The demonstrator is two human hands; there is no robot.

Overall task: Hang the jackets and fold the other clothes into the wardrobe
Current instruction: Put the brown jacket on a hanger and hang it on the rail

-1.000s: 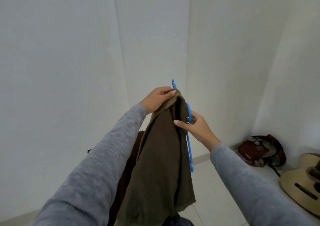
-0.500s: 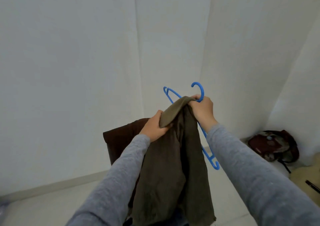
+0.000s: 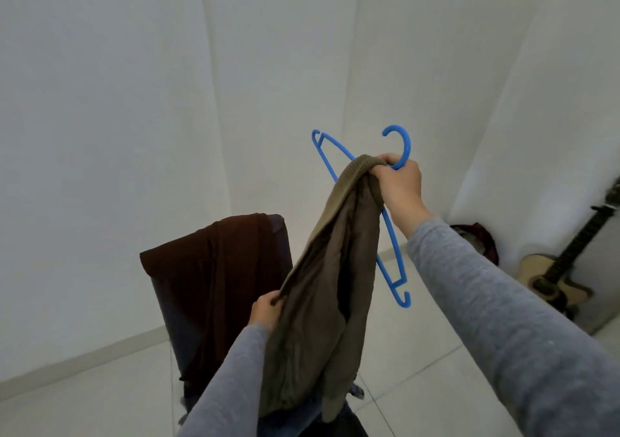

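An olive-green jacket (image 3: 328, 289) hangs in front of me from a blue plastic hanger (image 3: 391, 255). My right hand (image 3: 401, 185) grips the hanger's neck together with the jacket's ribbed collar, the hook standing up above my fist. Lower down, my left hand (image 3: 266, 309) pinches the jacket's left edge. The hanger is tilted, one arm poking up to the left, the other slanting down to the right. Whether the hanger's arms sit inside the jacket's shoulders I cannot tell.
A dark brown garment (image 3: 208, 279) drapes over the back of a dark chair (image 3: 280, 235) just behind the jacket. Blue cloth (image 3: 302, 423) lies below. A guitar (image 3: 557, 279) and a dark red bag (image 3: 479, 242) stand by the right wall. White walls surround, pale tiled floor.
My right hand has risen to the hanger's neck and lifted hanger and collar up and right. My left hand slid from the collar down the jacket's edge. The view swung right.
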